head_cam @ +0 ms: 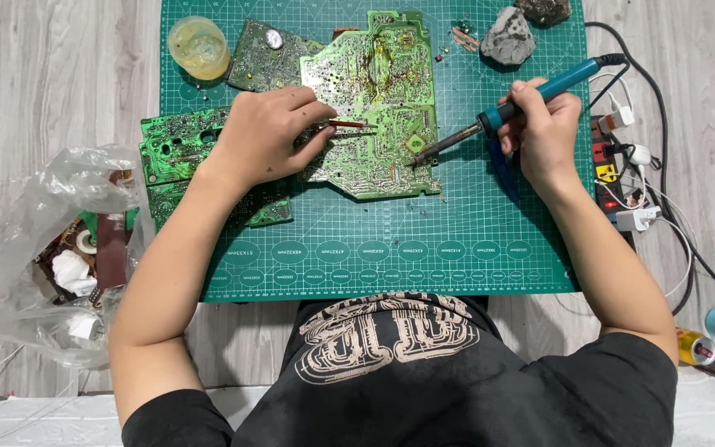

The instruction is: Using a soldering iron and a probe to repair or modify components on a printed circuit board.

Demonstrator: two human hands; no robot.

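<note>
A large green circuit board (378, 99) lies solder side up on a green cutting mat (457, 240). My left hand (266, 132) rests on the board's left edge and pinches a thin red-handled tool (347, 124) that points right across the board. My right hand (544, 128) grips a soldering iron with a blue handle (552, 87). Its metal tip (420, 154) touches the board near the lower right corner.
More green boards (177, 149) lie under my left forearm and another at the mat's top (262, 54). A round yellowish tub (199, 46) and two grey stones (508, 35) sit at the back. A power strip with plugs and cables (622, 174) lies right; a plastic bag of scraps (68, 257) lies left.
</note>
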